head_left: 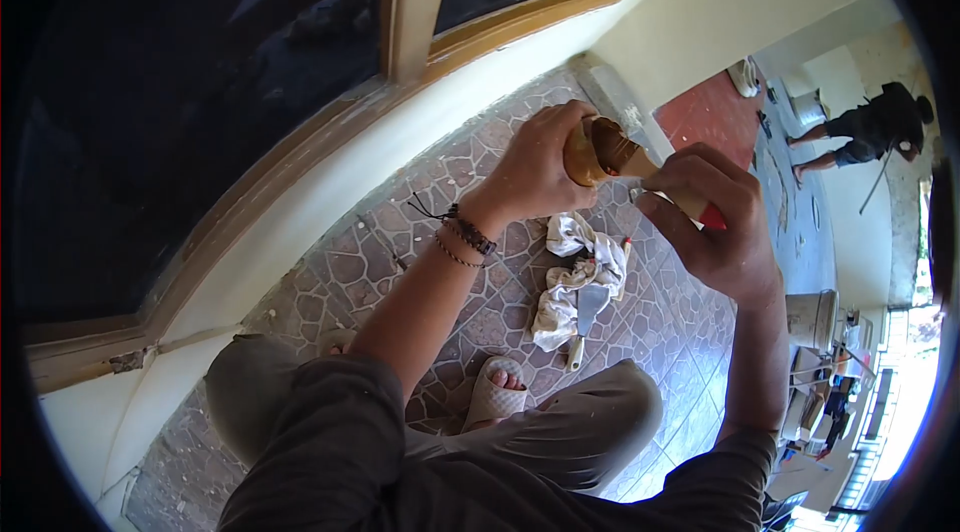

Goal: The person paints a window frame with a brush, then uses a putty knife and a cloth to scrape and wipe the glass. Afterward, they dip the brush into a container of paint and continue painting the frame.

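Observation:
My left hand [545,164] is wrapped round a small open can [585,154] with brown stuff on its inside and rim. The can is tilted, its mouth facing right. My right hand [715,217] grips a paintbrush [685,200] with a pale handle and a red end. The brush's far end reaches the can's mouth. Below the hands, on the stone-patterned floor, lies a crumpled white cloth [570,282] with brown stains. A scraper [591,307] with a wide metal blade rests against the cloth.
A wooden window frame [407,12] with dark glass runs along the upper left, above a white wall [400,147]. At the far right another person [880,127] stands holding a long stick. A bucket [810,320] and cluttered items [835,397] are at the right.

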Demonstrator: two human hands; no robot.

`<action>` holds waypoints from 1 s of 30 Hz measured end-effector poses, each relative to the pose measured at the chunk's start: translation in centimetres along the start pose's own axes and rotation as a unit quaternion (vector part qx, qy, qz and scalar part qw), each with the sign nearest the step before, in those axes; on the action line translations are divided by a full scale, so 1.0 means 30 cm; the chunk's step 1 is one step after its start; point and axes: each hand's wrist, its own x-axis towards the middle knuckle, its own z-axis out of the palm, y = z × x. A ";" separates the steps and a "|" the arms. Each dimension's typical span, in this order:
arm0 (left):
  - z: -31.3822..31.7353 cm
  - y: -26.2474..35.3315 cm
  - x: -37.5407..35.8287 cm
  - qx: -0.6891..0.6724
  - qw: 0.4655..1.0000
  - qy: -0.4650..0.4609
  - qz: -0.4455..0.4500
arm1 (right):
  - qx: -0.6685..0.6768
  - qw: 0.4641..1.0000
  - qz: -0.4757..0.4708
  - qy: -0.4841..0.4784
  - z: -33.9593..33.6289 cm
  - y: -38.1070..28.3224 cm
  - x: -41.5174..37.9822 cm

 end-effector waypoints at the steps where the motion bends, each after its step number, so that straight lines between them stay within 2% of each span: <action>1: -0.003 -0.006 -0.002 0.001 1.000 0.000 0.010 | -0.003 1.000 0.013 0.006 0.004 -0.001 0.006; 5: -0.019 -0.010 -0.008 -0.003 1.000 -0.008 0.015 | -0.032 0.999 0.016 0.009 0.029 0.016 0.012; 7: -0.030 -0.013 -0.006 -0.010 1.000 -0.017 0.015 | -0.037 0.998 -0.008 0.046 0.050 0.008 0.014; 17: -0.002 -0.052 -0.009 0.006 1.000 -0.009 0.015 | -0.131 0.990 -0.021 0.044 0.104 0.035 -0.012; 21: 0.020 -0.084 -0.012 0.013 1.000 0.009 0.001 | -0.057 0.994 0.000 0.095 0.126 0.057 -0.038; 23: 0.033 -0.108 -0.012 0.011 1.000 0.015 -0.010 | 0.028 0.987 0.094 0.125 0.126 0.105 -0.065; 24: 0.041 -0.113 -0.012 0.023 1.000 0.017 -0.005 | 0.030 0.987 0.095 0.126 0.138 0.138 -0.084; 25: 0.050 -0.119 -0.013 0.036 0.999 0.018 0.000 | 0.178 0.952 0.193 0.158 0.157 0.177 -0.108; 26: 0.057 -0.121 -0.011 0.037 0.999 0.014 0.001 | 0.320 0.884 0.285 0.186 0.175 0.208 -0.125; 28: 0.078 -0.124 -0.008 0.076 0.997 0.007 0.014 | 0.316 0.876 0.298 0.211 0.202 0.244 -0.162; 30: 0.106 -0.150 -0.012 0.084 0.996 -0.001 0.012 | 0.198 0.908 0.298 0.220 0.226 0.259 -0.193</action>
